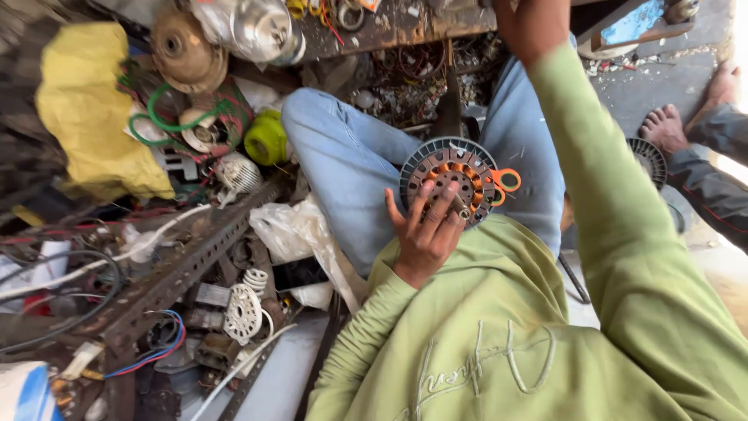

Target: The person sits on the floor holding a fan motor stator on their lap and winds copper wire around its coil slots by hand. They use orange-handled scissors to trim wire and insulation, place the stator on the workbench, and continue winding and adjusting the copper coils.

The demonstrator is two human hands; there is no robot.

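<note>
My left hand point(425, 230) rests with spread fingers on a round fan-motor stator point(452, 175) with copper windings, holding it upright on my lap against my blue jeans point(343, 152). Orange-handled scissors point(505, 183) poke out at the stator's right side. My right arm in a green sleeve stretches up to the top edge, where my right hand point(530, 23) reaches the rusty workbench point(405, 23). Its fingers are cut off by the frame edge.
Clutter lies left: a yellow cloth point(86, 109), green wire coil point(175, 117), a metal angle bar point(187, 265), white plastic parts point(241, 312), loose cables. Another person's bare foot point(666, 129) and dark sleeve point(717, 187) sit at right beside a second stator point(650, 160).
</note>
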